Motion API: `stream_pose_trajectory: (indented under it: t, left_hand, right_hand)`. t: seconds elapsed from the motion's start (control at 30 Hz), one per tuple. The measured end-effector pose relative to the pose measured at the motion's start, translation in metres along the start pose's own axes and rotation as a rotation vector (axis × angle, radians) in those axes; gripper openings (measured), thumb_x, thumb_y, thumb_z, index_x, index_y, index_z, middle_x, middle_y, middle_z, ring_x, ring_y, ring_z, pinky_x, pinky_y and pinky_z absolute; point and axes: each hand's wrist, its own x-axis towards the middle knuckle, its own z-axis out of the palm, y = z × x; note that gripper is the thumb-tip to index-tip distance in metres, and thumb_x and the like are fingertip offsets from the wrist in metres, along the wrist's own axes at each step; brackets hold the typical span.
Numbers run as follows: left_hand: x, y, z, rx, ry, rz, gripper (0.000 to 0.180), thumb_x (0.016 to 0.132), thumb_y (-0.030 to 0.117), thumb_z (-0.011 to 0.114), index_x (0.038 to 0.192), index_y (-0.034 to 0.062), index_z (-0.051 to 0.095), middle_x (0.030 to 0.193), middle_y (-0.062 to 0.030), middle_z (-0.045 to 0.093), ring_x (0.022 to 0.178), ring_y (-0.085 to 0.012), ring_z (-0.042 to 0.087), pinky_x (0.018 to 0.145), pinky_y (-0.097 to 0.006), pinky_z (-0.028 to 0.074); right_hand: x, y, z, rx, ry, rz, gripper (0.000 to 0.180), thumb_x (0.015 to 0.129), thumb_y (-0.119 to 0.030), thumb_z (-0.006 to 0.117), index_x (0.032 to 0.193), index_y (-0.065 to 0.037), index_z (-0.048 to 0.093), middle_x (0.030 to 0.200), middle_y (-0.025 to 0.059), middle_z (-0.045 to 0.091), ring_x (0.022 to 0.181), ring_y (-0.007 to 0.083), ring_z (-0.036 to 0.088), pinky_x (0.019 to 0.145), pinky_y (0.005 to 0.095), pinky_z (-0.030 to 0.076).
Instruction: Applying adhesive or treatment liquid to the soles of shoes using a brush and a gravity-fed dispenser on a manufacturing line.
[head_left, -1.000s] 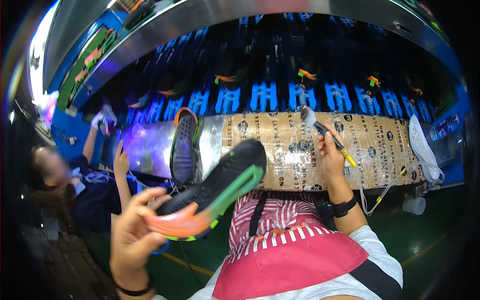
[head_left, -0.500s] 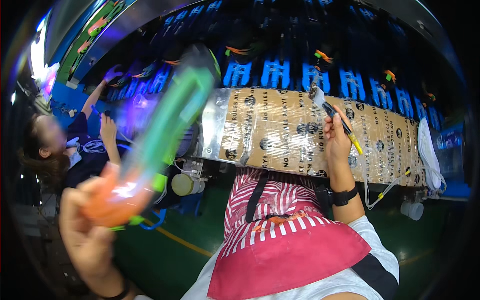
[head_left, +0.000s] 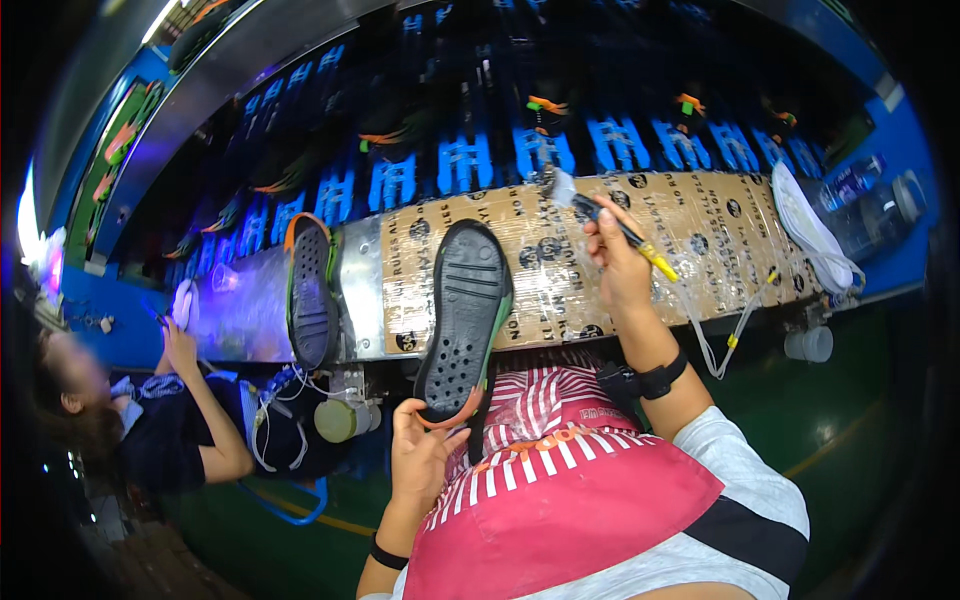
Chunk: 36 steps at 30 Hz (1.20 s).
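Head view, held shoe sole (head_left: 465,290), apparent brush (head_left: 582,204)

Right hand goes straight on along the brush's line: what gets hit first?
Probably the blue H-shaped part just beyond the brush in the right hand; depth is unclear, so it could pass above.

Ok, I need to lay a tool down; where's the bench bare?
Bare cardboard lies between held sole and right hand, and from that hand to the white pad, though tubing crosses its near edge. A bare metal strip separates cardboard from the other sole. Pad and bottle crowd the right end.
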Motion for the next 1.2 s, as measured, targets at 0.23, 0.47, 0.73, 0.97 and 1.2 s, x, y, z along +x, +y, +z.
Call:
stream_pose_trajectory:
  t: [0.23,0.47,0.73,0.97,1.2]
  left_hand:
    - [0.030,0.019,0.014,-0.416,-0.063,-0.369,0.047,0.087,0.039,0.035,0.124,0.0119,0.046,0.121,-0.0115,0.053,0.106,-0.0295,0.054,0.077,-0.043,0.047]
    - [0.069,-0.004,0.041,-0.679,-0.338,-0.562,0.064,0.087,0.051,0.033,0.120,-0.0017,0.047,0.110,-0.0265,0.054,0.100,-0.0418,0.053,0.077,-0.051,0.050]
    - [0.075,-0.011,0.042,-0.507,-0.393,-0.337,0.066,0.082,0.049,0.036,0.125,0.0010,0.043,0.111,-0.0244,0.054,0.096,-0.0403,0.056,0.079,-0.049,0.050]
    - [0.083,-0.013,0.044,-0.521,-0.394,-0.149,0.058,0.089,0.052,0.041,0.129,0.0108,0.041,0.126,-0.0075,0.049,0.112,-0.0237,0.049,0.096,-0.038,0.040]
    - [0.064,-0.023,0.048,-0.456,-0.464,-0.202,0.066,0.084,0.054,0.050,0.134,0.0134,0.035,0.130,-0.0052,0.047,0.120,-0.0250,0.044,0.102,-0.041,0.034]
  right_hand:
    - [-0.011,-0.016,0.011,-0.026,-0.111,0.015,0.031,0.086,-0.014,0.059,0.112,0.003,0.057,0.082,0.0072,0.063,0.061,0.0050,0.052,0.048,0.0147,0.036]
    - [-0.028,-0.050,0.017,-0.174,-0.187,-0.024,0.031,0.081,-0.012,0.063,0.109,0.001,0.060,0.083,0.0068,0.066,0.065,0.0052,0.057,0.053,0.0149,0.041]
    - [-0.045,-0.066,0.032,-0.302,-0.277,-0.136,0.024,0.079,-0.004,0.064,0.102,0.003,0.063,0.081,0.0064,0.065,0.064,0.0059,0.057,0.056,0.0180,0.046]
    - [-0.062,-0.064,0.079,-0.550,-0.492,-0.657,0.019,0.066,-0.006,0.067,0.084,-0.002,0.064,0.069,0.0095,0.061,0.059,0.0222,0.060,0.052,0.0285,0.046]
    - [-0.064,-0.048,0.101,-0.821,-0.490,-0.880,0.027,0.063,-0.014,0.068,0.085,-0.005,0.057,0.069,0.0081,0.053,0.059,0.0266,0.058,0.052,0.0347,0.046]
